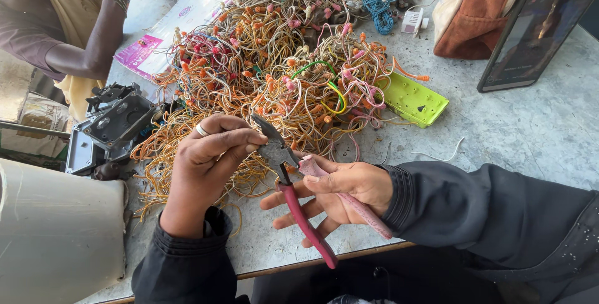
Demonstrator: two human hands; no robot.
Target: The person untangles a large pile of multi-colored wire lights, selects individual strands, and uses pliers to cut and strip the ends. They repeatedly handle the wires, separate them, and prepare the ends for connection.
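Note:
My right hand [337, 192] grips a pair of pliers [293, 185] with pink-red handles, jaws pointing up and left. My left hand [209, 160], with a ring on one finger, pinches thin orange wire right at the plier jaws. Both hands hover over the near edge of a grey table [530, 129]. Just beyond them lies a big tangled heap of orange, pink and white wires [274, 73] with small coloured connectors.
A lime-green plastic plate [412, 99] lies right of the heap. Grey metal parts [112, 126] sit at the left, a pale cylinder [56, 229] below them. Another person's arm [93, 36] is at top left. A brown bag [474, 11] and a dark tablet [536, 29] stand at top right.

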